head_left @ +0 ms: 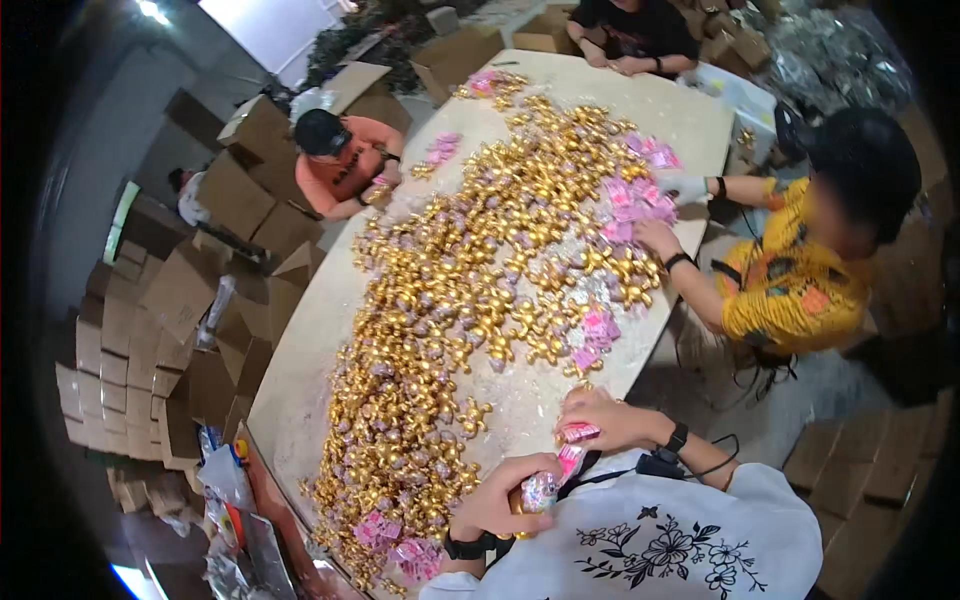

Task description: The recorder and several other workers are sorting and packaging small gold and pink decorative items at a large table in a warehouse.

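Close in front of my body, my left hand (500,498) is closed around a shiny gold figure (538,492) with a clear part full of coloured bits. My right hand (608,420), just to its right, is closed on a small pink-and-white packet (580,432). Another pink packet (568,462) shows between the two hands, by the top of the figure; whether it is fixed to the figure I cannot tell. A long heap of similar gold figures (440,290) covers the middle of the pale table (300,370). Pink packets (377,530) lie at its near end.
Across the right edge, a person in yellow (800,270) handles pink packets (635,205). A person in orange (350,165) works at the left side, and one in black (635,30) at the far end. Cardboard boxes (215,300) crowd the left; plastic bags (835,55) pile up far right.
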Available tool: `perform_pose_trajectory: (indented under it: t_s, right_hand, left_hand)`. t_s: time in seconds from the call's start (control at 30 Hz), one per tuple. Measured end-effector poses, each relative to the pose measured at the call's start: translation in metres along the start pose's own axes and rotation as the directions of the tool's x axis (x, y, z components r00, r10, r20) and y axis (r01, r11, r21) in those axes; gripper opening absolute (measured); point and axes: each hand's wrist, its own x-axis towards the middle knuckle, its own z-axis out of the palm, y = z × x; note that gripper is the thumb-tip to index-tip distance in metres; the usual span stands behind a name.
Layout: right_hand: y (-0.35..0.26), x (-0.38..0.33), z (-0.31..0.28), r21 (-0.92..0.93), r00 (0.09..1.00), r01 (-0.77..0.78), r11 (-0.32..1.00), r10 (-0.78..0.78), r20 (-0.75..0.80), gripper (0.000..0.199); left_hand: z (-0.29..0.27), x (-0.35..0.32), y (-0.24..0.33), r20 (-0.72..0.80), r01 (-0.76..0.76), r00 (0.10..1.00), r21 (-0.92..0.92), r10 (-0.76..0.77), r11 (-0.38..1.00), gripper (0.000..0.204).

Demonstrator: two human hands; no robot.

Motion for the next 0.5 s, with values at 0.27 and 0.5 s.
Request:
perform_pose_trajectory:
  t_s: [0.27, 0.5]
  right_hand:
    - [-0.031, 0.055, -0.02, 0.348, 0.988, 0.098, 0.932, -0.133, 0.077, 0.025]
    - [-0.065, 0.092, -0.049, 0.996, 0.999, -0.034, 0.085, 0.034, 0.031, 0.044]
  left_hand:
    - [-0.035, -0.02, 0.002, -0.635, -0.159, 0.744, -0.472, -0.209, 0.867, 0.047]
    - [-0.033, 0.004, -0.043, -0.693, 0.409, 0.716, 0.519, 0.089, 0.751, 0.035]
